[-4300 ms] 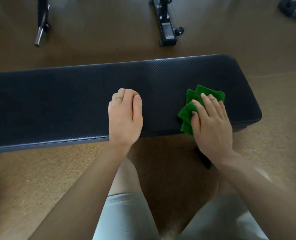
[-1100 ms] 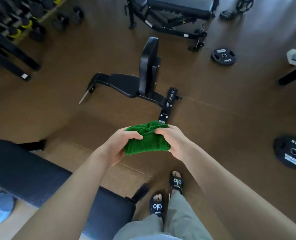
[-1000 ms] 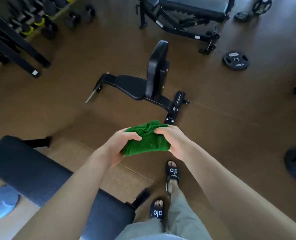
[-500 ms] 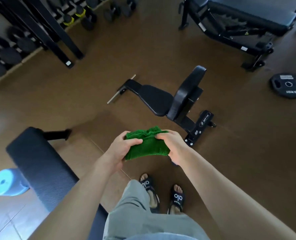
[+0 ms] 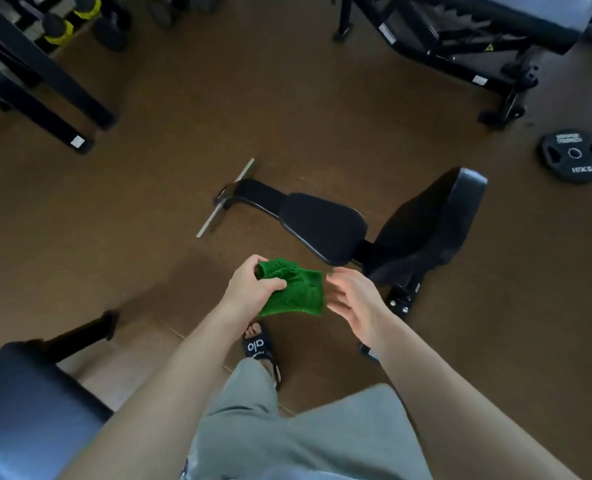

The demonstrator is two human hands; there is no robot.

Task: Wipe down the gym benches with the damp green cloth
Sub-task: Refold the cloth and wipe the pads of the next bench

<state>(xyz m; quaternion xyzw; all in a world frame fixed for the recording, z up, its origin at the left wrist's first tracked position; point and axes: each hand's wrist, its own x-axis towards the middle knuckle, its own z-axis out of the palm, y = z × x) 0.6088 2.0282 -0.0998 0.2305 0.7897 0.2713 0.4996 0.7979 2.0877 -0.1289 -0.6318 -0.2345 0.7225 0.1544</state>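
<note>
the green cloth [image 5: 293, 294] hangs bunched in my left hand [image 5: 253, 289], pinched at its upper corner. my right hand [image 5: 351, 299], fingers loose and holding nothing, sits just beside its right edge. the seat bench [image 5: 325, 230] lies beyond, up and right, nearer that right hand.

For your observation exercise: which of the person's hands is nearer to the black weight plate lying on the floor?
Right. The right hand hangs open just right of the green cloth, on the side of the weight plate; the left hand grips the cloth, farther away.
</note>
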